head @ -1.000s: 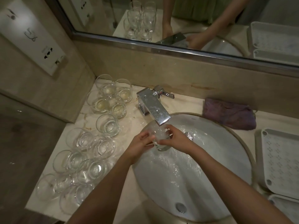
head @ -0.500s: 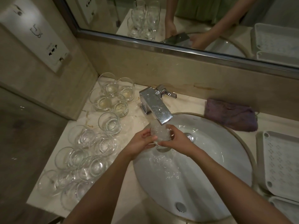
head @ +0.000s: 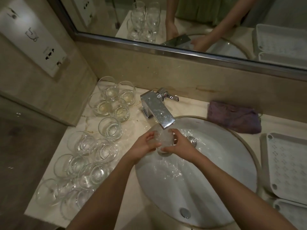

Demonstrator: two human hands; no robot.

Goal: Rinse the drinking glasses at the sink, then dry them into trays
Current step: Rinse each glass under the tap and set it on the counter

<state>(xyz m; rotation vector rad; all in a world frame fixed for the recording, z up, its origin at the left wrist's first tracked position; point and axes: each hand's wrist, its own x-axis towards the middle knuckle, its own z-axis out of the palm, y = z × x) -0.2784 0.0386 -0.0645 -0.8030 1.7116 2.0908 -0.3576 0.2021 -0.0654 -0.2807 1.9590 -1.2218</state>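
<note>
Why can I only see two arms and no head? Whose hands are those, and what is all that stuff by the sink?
The camera sits on the person's head and looks down, so you see only their arms; the mirror above shows their front. The left hand and right hand both hold one drinking glass under the tap, where water runs into the white sink. Left of the sink, many more glasses stand on the counter; a few at the back hold some yellowish liquid. A purple cloth lies behind the sink. On the right wait white trays with nothing in them yet.
</note>
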